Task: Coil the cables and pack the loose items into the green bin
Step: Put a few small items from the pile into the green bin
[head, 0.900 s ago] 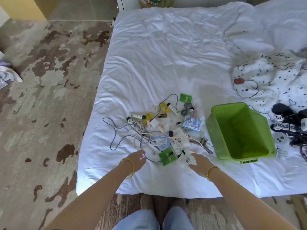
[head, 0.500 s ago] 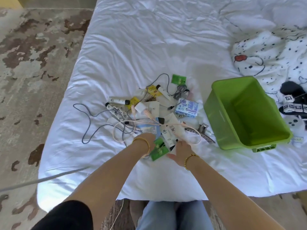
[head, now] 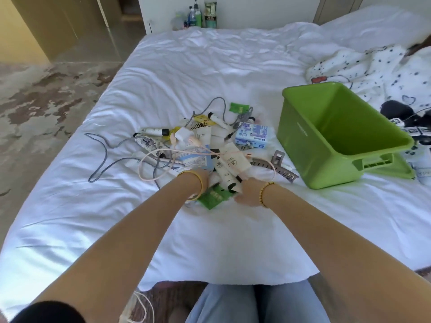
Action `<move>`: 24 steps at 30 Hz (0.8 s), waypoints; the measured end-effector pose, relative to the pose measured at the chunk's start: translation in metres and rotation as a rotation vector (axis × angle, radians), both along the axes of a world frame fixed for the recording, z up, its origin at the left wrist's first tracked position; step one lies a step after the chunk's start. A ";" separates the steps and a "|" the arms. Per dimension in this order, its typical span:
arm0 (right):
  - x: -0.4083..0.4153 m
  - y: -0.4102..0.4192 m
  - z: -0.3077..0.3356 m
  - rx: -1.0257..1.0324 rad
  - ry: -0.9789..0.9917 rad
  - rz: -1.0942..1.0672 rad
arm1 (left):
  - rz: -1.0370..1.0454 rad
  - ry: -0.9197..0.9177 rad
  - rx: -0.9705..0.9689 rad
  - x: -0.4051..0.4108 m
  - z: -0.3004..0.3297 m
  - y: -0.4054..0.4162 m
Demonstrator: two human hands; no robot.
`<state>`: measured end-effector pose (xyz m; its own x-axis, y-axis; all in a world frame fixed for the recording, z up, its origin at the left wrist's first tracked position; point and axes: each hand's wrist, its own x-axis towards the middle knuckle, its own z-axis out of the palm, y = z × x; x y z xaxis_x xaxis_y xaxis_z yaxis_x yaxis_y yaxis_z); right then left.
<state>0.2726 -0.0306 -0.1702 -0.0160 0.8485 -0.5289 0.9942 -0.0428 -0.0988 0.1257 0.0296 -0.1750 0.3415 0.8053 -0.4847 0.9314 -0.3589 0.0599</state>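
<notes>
Nearest me I see jeans-clad legs (head: 256, 304) at the foot of the bed (head: 186, 241), and two bare forearms reaching forward over the white sheet. My left hand (head: 206, 177), with a yellow bangle (head: 194, 183) on the wrist, is buried in the near edge of the pile; its fingers are hidden among the items, so I cannot tell whether its grip is spread or closed. My right hand (head: 248, 194), with a beaded bracelet (head: 264, 193), rests just beside it, its fingers tucked under white tubes (head: 229, 170), and I cannot tell its grip either. Between the two hands lies a green packet (head: 213, 198), touching both. Just beyond, a pink cable (head: 149, 169) loops loosely across the pile, and a gray cable (head: 105, 157) trails out to the left over the sheet, uncoiled. To the right of the tubes lies a gray hair clip (head: 277, 165), and farther back a blue and white box (head: 251, 135), a white charger (head: 183, 134) and a second green packet (head: 239, 108). The green bin (head: 310, 141) sits on the bed to the right of the pile, near the hair clip, tilted, with nothing visible inside. Behind it lies a spotted blanket (head: 373, 68), and bottles (head: 203, 15) stand past the head of the bed.
</notes>
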 end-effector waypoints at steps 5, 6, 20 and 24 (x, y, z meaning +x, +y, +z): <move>0.003 -0.031 -0.003 0.100 -0.048 0.013 | 0.134 0.050 -0.024 0.000 -0.002 -0.027; 0.005 -0.033 -0.005 0.129 -0.033 0.008 | 0.177 0.029 -0.028 0.003 -0.003 -0.031; 0.049 -0.051 0.078 0.839 0.703 -0.469 | 0.397 -0.800 0.390 0.048 0.103 -0.028; 0.093 -0.064 0.122 1.220 0.925 -0.724 | 0.516 -1.195 0.217 0.109 0.134 -0.028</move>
<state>0.3656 -0.0944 -0.0485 0.6234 0.6966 0.3552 0.4013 0.1049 -0.9099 0.2349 0.0020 -0.0412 0.0988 0.9937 0.0538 0.3768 -0.0873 0.9222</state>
